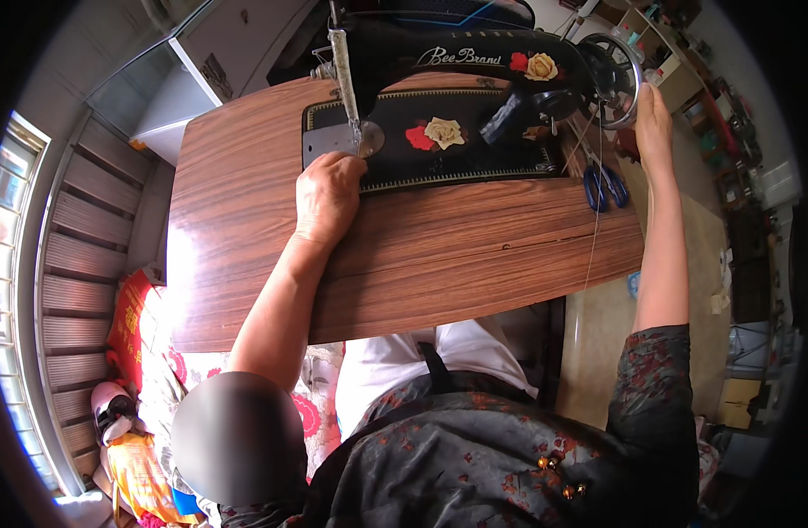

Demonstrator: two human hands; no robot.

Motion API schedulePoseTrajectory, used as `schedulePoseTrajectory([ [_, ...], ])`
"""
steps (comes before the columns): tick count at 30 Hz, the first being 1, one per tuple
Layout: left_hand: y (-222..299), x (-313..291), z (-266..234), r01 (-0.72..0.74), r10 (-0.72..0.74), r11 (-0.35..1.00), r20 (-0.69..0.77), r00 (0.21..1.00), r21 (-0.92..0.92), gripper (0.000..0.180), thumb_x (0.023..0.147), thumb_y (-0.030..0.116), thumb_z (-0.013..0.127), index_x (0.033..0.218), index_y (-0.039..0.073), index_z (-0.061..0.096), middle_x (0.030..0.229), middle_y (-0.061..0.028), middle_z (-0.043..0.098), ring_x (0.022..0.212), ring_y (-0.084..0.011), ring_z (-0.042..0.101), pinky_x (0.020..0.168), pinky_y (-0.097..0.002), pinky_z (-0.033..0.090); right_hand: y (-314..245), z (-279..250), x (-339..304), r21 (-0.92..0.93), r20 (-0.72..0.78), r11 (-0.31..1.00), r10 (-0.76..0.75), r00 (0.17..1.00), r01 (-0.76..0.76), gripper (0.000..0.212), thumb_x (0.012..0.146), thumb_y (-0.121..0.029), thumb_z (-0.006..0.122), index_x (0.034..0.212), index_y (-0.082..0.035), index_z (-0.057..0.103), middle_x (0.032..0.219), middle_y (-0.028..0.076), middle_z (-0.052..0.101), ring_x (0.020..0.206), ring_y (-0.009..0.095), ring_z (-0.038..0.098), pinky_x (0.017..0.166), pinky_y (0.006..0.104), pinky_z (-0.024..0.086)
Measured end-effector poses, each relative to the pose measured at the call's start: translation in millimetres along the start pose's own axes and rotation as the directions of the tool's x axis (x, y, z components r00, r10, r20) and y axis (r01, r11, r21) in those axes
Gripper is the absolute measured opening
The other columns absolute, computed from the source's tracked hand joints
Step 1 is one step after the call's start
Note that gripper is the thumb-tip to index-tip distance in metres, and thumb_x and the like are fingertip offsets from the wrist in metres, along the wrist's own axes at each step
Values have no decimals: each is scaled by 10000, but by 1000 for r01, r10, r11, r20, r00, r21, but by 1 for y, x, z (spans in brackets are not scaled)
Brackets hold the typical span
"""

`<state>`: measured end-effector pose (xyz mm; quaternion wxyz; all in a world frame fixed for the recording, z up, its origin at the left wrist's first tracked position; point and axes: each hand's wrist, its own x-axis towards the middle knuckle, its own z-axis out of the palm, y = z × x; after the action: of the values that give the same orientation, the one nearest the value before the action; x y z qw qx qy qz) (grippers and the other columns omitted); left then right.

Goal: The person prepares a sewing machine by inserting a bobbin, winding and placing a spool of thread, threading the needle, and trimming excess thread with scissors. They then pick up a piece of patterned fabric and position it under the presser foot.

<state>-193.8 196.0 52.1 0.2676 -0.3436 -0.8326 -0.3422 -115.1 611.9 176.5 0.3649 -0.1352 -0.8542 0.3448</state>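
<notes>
A black sewing machine (457,57) with painted roses stands on a wood-grain table (422,229). My left hand (329,198) is at its needle end, fingers drawn together just below the presser bar (345,84); what they pinch, if anything, is hidden. At the right end, my right hand (653,128) is on the rim of the handwheel (635,75), with its fingers partly hidden along the outer side. A pair of blue-handled scissors (595,189) lies at the table's right edge. A thin thread (595,233) hangs down past them.
A window (8,229) and a radiator-like ribbed panel (85,255) are on the left. Below them lie a red bag (133,321) and an orange bag (140,471). Cluttered shelves (677,57) stand at the far right. A blurred round patch covers part of the lower left.
</notes>
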Motion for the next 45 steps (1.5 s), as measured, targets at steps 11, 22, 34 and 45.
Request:
schedulePoseTrajectory([
  [11,-4,0,1,23,-23,1000,16,1000,-4,55,762,53,554,735,80,593,723,-89,593,722,-301,584,624,-383,476,39,32,-56,268,-23,963,41,999,-33,292,988,-273,363,1137,-51,480,1123,51,576,1049,140,519,882,365,447],
  [22,8,-2,-8,-18,18,999,2,1000,-38,69,766,27,585,797,56,640,836,-88,650,765,-274,624,664,-340,508,14,11,-25,-79,-95,987,-146,985,139,299,965,-300,416,885,-25,503,698,17,501,606,98,461,564,264,396],
  [34,20,-5,-5,-170,171,981,8,985,-99,103,690,-2,570,771,55,599,815,-78,633,755,-272,614,655,-353,512,37,5,-31,-74,45,997,-34,998,37,462,958,-412,398,1050,12,558,838,148,618,748,225,587,688,334,480],
  [45,65,-16,-15,-370,418,883,124,900,-288,144,670,25,617,812,23,599,897,-87,619,830,-250,613,713,-348,515,-3,4,1,-354,-132,922,-216,968,157,466,961,-379,374,983,43,570,793,193,594,792,315,604,697,373,446],
])
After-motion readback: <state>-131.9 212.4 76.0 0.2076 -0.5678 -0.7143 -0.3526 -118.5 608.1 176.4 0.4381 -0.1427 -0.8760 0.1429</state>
